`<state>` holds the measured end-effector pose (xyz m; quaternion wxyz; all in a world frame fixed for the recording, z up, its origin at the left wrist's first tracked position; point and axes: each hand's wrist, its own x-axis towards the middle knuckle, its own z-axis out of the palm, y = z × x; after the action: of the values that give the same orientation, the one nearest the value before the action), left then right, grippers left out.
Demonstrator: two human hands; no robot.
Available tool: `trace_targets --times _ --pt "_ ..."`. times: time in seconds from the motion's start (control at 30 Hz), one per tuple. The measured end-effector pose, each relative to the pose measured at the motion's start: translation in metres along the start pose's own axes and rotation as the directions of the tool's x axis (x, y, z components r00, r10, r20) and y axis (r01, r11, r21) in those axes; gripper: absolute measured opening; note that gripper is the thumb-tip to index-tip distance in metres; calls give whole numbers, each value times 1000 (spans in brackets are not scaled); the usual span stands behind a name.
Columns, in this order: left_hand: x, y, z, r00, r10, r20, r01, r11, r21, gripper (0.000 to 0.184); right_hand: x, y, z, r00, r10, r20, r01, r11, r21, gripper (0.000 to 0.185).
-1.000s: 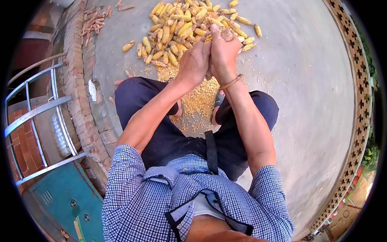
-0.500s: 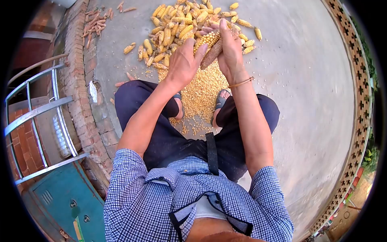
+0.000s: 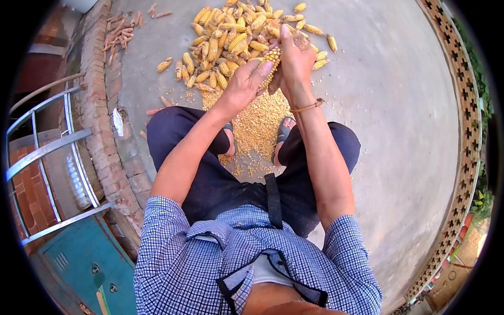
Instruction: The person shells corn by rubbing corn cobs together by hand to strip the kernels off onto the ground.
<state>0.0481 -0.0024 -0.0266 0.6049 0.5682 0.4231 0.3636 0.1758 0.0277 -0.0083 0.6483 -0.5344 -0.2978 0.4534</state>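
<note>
My left hand [image 3: 242, 88] is closed around the lower end of a yellow corn ear [image 3: 271, 64], its thumb along the kernels. My right hand [image 3: 297, 60] grips a brown bare corncob [image 3: 274, 83], pressed alongside the ear, with the thumb pointing up. Its fingers are mostly hidden behind the ear and cob. Below both hands, loose corn kernels [image 3: 256, 122] lie spread on the ground between my feet. Just beyond is a heap of corn ears [image 3: 223, 44], most still covered in kernels.
Several stripped cobs [image 3: 119, 35] lie by the brick edging [image 3: 97, 100] at the upper left. A metal railing [image 3: 50, 147] and a teal panel [image 3: 86, 257] stand at left. A patterned low wall [image 3: 469, 131] curves along the right of the concrete floor [image 3: 388, 94].
The ear and cob have been turned against each other, and less of the cob shows now. My right hand has rotated inward and shifted slightly left; my left hand has moved a little.
</note>
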Motion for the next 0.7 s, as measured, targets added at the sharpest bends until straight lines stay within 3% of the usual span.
trace_targets --times 0.1,0.2,0.27,0.33,0.37,0.47,0.57,0.67,0.7 --pt "-9 28 -1 996 -83 -30 82 996 -38 43 -1 -11 -6 986 79 144 -101 984 149 35" --pt "-15 35 4 997 23 -72 -24 999 -26 43 -3 -12 -11 966 90 241 -145 964 224 37" --pt "-10 15 -2 973 191 -127 -152 951 269 38 -6 -13 -10 963 108 247 -174 948 266 36" --pt "-7 12 1 903 389 -184 -233 800 553 34 -10 -11 -3 973 101 209 -159 945 286 31" --pt "-7 13 0 933 310 -185 -140 783 606 30 -12 -10 0 975 101 198 -157 945 287 31" --pt "-11 19 5 928 350 -125 -87 532 842 34 -17 -12 1 966 155 205 -197 959 202 36" --pt "-14 17 8 955 291 -57 -99 495 863 35 -20 -16 6 984 173 42 -177 979 105 29" --pt "-13 16 18 952 283 -119 -186 841 508 38 -15 -12 8 989 137 -55 -134 989 58 28" --pt "-11 13 15 951 289 -110 -186 819 543 37 -15 -12 9 991 109 -72 -106 993 49 28"
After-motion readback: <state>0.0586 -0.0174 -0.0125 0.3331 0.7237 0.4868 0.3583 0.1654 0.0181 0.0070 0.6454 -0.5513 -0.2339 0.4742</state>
